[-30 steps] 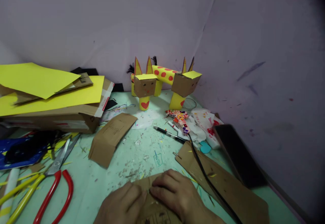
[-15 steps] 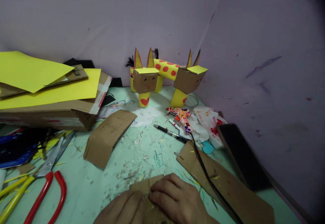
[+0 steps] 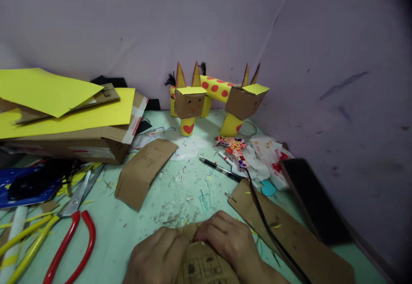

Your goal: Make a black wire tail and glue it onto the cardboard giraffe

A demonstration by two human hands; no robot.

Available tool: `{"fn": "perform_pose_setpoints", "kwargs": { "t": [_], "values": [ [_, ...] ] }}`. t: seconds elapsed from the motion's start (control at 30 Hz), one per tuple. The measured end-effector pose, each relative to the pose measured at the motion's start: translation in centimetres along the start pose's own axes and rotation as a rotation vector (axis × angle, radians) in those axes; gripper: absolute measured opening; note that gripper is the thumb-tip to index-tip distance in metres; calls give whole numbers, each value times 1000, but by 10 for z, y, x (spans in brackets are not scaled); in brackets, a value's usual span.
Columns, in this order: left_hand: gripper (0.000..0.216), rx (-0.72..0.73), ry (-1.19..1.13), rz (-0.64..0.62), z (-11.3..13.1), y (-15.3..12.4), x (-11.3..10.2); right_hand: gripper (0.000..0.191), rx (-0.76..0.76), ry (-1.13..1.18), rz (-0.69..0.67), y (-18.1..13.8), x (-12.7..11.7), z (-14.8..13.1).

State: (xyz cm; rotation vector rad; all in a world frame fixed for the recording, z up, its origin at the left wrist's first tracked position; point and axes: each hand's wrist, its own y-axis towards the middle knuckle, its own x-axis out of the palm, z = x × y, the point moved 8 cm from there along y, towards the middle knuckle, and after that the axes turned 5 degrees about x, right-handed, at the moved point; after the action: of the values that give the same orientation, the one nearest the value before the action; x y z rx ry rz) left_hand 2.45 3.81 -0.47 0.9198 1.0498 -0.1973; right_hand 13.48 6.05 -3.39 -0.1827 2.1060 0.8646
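At the table's near edge, a piece of brown cardboard [image 3: 206, 269] with printed symbols lies between my hands. My left hand [image 3: 157, 254] grips its left side, fingers curled over the far part. On the right, my right hand [image 3: 228, 243] is closed on the same piece, its fingertips bent over the upper edge. The cardboard looks bent where the fingers press, and its lower part runs out of view. Just beyond lies a folded cardboard piece [image 3: 146, 172]; a long cardboard strip [image 3: 289, 228] is to the right of my right hand.
Red-handled scissors [image 3: 77, 215] and a yellow-handled tool [image 3: 35, 243] lie left. Behind them a cardboard box [image 3: 80, 142] bears yellow sheets [image 3: 48, 90]. Two paper animals [image 3: 189, 103] stand at the back. A pen [image 3: 222, 169], a corded glue gun [image 3: 236, 148] and a phone [image 3: 317, 202] are right.
The cardboard between my hands has tilted up, so its printed symbols now show. My fingers have curled further over its edge. The whole view has shifted slightly.
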Motion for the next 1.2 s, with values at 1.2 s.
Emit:
{"fn": "perform_pose_setpoints", "kwargs": {
  "t": [1.2],
  "values": [
    [23, -13, -144, -40, -9, 13, 7, 5, 152, 133, -215, 15, -11, -1]
  ]
}}
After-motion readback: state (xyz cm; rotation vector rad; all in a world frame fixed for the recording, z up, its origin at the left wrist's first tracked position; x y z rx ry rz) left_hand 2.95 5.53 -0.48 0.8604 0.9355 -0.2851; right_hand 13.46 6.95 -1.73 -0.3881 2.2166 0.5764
